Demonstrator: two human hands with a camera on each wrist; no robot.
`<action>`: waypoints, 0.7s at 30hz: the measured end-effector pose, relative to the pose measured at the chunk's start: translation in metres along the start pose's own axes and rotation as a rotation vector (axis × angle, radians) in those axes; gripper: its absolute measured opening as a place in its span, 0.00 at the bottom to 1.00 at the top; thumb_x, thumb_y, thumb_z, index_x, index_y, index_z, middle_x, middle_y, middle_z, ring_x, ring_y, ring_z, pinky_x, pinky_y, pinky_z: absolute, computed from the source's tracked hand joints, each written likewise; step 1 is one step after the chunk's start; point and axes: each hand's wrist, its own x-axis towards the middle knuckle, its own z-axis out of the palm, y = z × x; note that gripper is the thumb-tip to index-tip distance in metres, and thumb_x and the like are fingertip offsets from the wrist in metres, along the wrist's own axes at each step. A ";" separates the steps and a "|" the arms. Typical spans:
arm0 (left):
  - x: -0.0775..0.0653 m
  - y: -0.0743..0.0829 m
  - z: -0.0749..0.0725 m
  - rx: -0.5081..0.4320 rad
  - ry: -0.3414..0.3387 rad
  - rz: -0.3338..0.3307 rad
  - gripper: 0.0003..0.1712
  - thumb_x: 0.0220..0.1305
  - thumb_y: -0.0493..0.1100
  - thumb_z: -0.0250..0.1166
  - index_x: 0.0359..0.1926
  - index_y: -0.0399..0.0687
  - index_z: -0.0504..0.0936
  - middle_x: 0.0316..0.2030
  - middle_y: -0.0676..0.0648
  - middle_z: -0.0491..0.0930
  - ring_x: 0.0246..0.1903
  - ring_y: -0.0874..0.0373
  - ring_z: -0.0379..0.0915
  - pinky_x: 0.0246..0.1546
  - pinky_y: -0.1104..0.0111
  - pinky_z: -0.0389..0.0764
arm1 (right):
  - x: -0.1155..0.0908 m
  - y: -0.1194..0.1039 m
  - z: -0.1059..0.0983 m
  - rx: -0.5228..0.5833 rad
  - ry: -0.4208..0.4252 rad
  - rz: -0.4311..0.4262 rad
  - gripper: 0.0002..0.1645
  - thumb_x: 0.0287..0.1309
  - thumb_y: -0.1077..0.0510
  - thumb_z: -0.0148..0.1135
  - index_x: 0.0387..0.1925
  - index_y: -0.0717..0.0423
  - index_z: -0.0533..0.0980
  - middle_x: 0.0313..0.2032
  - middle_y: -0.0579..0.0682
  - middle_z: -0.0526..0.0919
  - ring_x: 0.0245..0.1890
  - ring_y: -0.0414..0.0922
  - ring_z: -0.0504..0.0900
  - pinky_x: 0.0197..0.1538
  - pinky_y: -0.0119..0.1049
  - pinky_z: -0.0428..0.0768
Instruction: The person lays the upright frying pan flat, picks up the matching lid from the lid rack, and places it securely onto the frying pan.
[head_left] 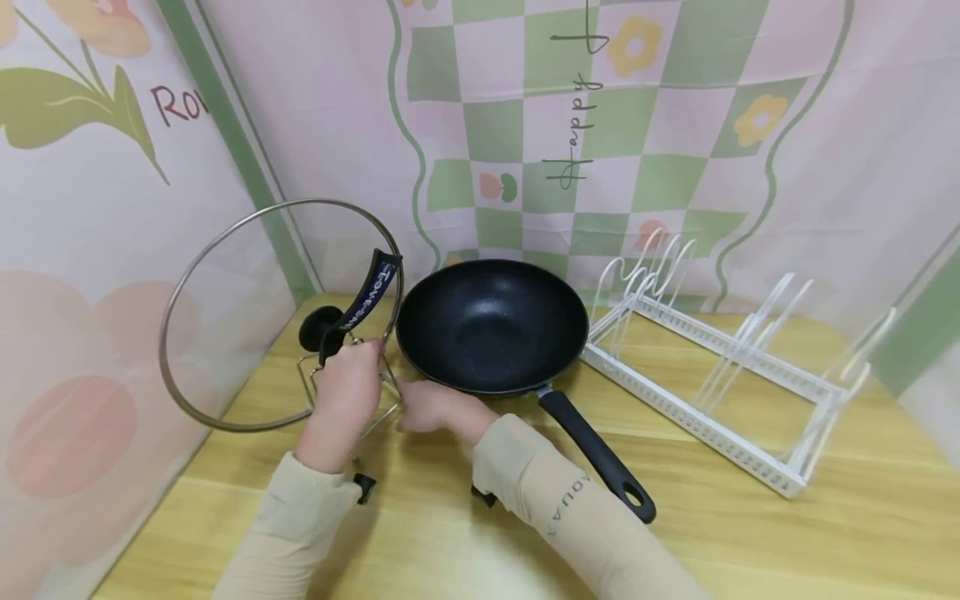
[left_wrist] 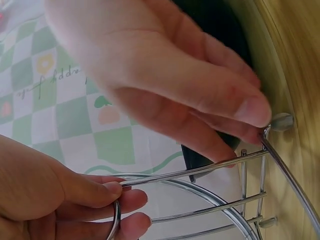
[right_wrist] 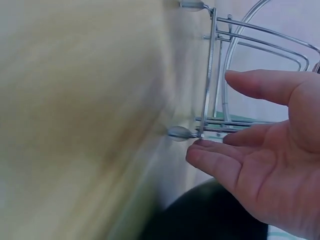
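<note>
A metal wire rack (left_wrist: 210,215) stands upright on the wooden table, partly hidden by the hands in the head view. My left hand (head_left: 347,396) pinches one of its bent wires between thumb and fingers, clearest in the left wrist view. Low on the rack, fingertips of my right hand (right_wrist: 270,165) touch a corner beside a clear foot (right_wrist: 181,133); the thumb stands apart from the wire. A large glass lid (head_left: 217,333) with a metal rim and black handle stands tilted at the rack. How the lid rests is hidden.
A black frying pan (head_left: 491,333) lies right of the hands, its handle (head_left: 600,458) pointing toward the front right. Farther right stands a white rack (head_left: 705,425) with upright loops. Patterned cloth (head_left: 487,108) borders the wooden table (head_left: 450,533) behind and at the left.
</note>
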 end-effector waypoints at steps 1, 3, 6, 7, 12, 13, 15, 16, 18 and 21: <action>0.000 0.000 0.000 0.004 -0.002 0.000 0.15 0.71 0.26 0.54 0.47 0.39 0.85 0.42 0.33 0.86 0.35 0.32 0.83 0.27 0.40 0.83 | 0.000 -0.001 -0.002 -0.019 -0.003 -0.007 0.44 0.64 0.62 0.64 0.77 0.64 0.57 0.56 0.56 0.80 0.37 0.45 0.75 0.43 0.35 0.73; 0.000 0.000 0.001 0.011 -0.003 0.000 0.15 0.71 0.25 0.54 0.46 0.39 0.84 0.42 0.33 0.86 0.35 0.32 0.83 0.27 0.40 0.83 | -0.003 -0.005 -0.007 -0.054 -0.011 -0.017 0.38 0.64 0.63 0.65 0.73 0.63 0.63 0.46 0.54 0.80 0.35 0.46 0.74 0.41 0.36 0.72; 0.000 0.001 0.002 0.019 -0.007 -0.002 0.16 0.71 0.25 0.53 0.47 0.40 0.85 0.43 0.33 0.86 0.36 0.31 0.83 0.27 0.40 0.82 | -0.007 -0.012 -0.015 -0.104 -0.037 -0.041 0.27 0.62 0.64 0.65 0.62 0.63 0.72 0.40 0.50 0.78 0.35 0.45 0.73 0.41 0.35 0.72; 0.000 0.001 0.002 0.021 -0.010 -0.005 0.16 0.72 0.26 0.52 0.47 0.41 0.85 0.43 0.33 0.86 0.36 0.31 0.83 0.27 0.39 0.82 | -0.008 -0.014 -0.018 -0.117 -0.048 -0.049 0.24 0.61 0.65 0.66 0.59 0.63 0.74 0.38 0.49 0.77 0.34 0.45 0.73 0.40 0.35 0.71; 0.001 0.001 0.000 0.043 -0.043 -0.011 0.15 0.72 0.26 0.52 0.48 0.40 0.84 0.43 0.31 0.85 0.37 0.30 0.83 0.27 0.38 0.82 | -0.015 -0.023 -0.031 -0.201 -0.067 -0.062 0.13 0.60 0.65 0.66 0.46 0.62 0.78 0.31 0.46 0.74 0.31 0.43 0.70 0.37 0.33 0.70; 0.001 0.001 0.000 0.054 -0.054 -0.009 0.15 0.72 0.25 0.53 0.48 0.39 0.83 0.43 0.31 0.85 0.37 0.31 0.83 0.27 0.38 0.82 | -0.016 -0.024 -0.034 -0.221 -0.064 -0.056 0.13 0.60 0.64 0.66 0.47 0.62 0.78 0.30 0.46 0.74 0.31 0.43 0.70 0.37 0.33 0.70; 0.001 0.001 -0.001 0.082 -0.073 0.001 0.13 0.71 0.25 0.54 0.47 0.38 0.82 0.42 0.30 0.84 0.36 0.31 0.83 0.26 0.38 0.82 | -0.019 -0.027 -0.039 -0.243 -0.059 -0.040 0.19 0.60 0.64 0.66 0.54 0.62 0.79 0.30 0.47 0.75 0.30 0.43 0.70 0.36 0.33 0.71; 0.001 0.001 -0.001 0.098 -0.078 0.008 0.12 0.70 0.25 0.55 0.47 0.38 0.81 0.41 0.30 0.84 0.36 0.31 0.83 0.26 0.39 0.82 | -0.020 -0.027 -0.042 -0.248 -0.056 -0.033 0.23 0.60 0.64 0.65 0.57 0.61 0.78 0.31 0.48 0.76 0.30 0.44 0.71 0.37 0.33 0.71; 0.000 0.001 -0.001 0.121 -0.078 0.026 0.11 0.69 0.25 0.56 0.47 0.37 0.80 0.40 0.30 0.84 0.35 0.32 0.83 0.25 0.39 0.82 | -0.023 -0.028 -0.046 -0.264 -0.060 -0.040 0.29 0.62 0.62 0.64 0.65 0.60 0.75 0.35 0.49 0.79 0.32 0.44 0.73 0.39 0.34 0.73; -0.002 0.000 0.003 0.160 -0.036 0.069 0.09 0.69 0.27 0.59 0.46 0.37 0.80 0.36 0.32 0.85 0.32 0.33 0.83 0.24 0.40 0.82 | -0.028 -0.029 -0.052 -0.265 -0.069 -0.065 0.32 0.65 0.60 0.63 0.70 0.59 0.71 0.47 0.52 0.85 0.41 0.44 0.79 0.46 0.34 0.78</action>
